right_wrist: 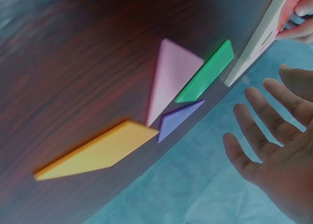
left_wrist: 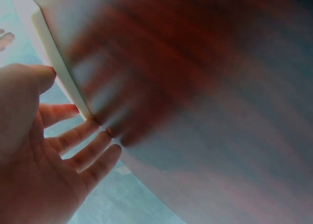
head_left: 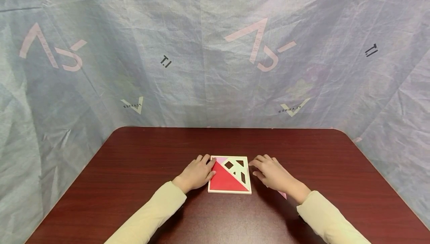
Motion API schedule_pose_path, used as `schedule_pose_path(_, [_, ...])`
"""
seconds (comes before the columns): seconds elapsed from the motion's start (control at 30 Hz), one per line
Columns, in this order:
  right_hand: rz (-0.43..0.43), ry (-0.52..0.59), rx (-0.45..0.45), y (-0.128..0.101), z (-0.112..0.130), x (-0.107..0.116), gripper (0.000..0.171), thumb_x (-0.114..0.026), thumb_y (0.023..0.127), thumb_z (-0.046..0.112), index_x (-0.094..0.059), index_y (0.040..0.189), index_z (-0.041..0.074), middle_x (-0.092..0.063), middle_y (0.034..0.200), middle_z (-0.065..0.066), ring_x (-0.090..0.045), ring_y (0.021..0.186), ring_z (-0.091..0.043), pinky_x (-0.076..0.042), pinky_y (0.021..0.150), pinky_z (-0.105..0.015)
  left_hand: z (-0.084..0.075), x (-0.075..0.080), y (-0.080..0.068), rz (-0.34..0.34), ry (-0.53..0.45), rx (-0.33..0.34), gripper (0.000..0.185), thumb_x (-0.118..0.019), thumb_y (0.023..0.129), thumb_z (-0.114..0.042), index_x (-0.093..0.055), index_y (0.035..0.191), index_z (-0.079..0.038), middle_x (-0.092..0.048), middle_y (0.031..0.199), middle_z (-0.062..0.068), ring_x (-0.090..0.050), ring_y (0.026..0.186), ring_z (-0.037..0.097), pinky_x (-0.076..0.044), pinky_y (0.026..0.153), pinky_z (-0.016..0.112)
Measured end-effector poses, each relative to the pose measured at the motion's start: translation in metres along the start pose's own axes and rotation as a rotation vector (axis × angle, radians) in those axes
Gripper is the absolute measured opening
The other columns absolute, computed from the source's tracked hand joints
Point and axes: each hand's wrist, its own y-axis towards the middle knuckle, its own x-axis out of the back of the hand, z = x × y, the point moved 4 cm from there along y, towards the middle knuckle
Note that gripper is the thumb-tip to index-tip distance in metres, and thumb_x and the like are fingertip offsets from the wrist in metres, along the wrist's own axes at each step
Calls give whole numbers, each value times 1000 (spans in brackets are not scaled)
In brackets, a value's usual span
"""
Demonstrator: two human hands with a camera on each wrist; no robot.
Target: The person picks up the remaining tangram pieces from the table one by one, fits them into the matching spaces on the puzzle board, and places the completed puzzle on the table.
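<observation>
Here, a dark wooden table (head_left: 134, 184) before grey sheeting (head_left: 201, 68); both hands (head_left: 196, 173) flat, fingers relaxed.

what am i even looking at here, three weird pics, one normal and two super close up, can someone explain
No machine: a person's two bare hands. The wide picture comes from a head camera; the close-ups come from cameras on each wrist. On the dark wooden table lies a square tangram tray holding a large red triangle. The left hand touches its left edge; the right hand rests open beside it. Neither holds anything. The right wrist view shows loose pieces: orange parallelogram, pink triangle, green piece, purple triangle.
</observation>
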Motion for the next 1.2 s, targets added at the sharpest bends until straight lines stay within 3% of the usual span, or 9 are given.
schedule_pose_path(0.83, [-35,-18,-88,-24,-31,11,26,-72,74,10,-67,99,9,-62,95,-3,-55,86,-22,-38,65,-34,0,0,0,4,4,1,44,-47,94,-35,-51,129,-9,-48,121,13,-49,103,29,-45,85,39])
schedule_pose_path(1.2, [2,-12,-130,-35,-44,14,24,-71,75,7,-66,98,9,-62,95,-3,-55,87,-23,-39,67,-36,0,1,1,10,11,8,45,-46,94,-35,-50,130,-9,-48,121,13,-49,104,29,-45,86,39])
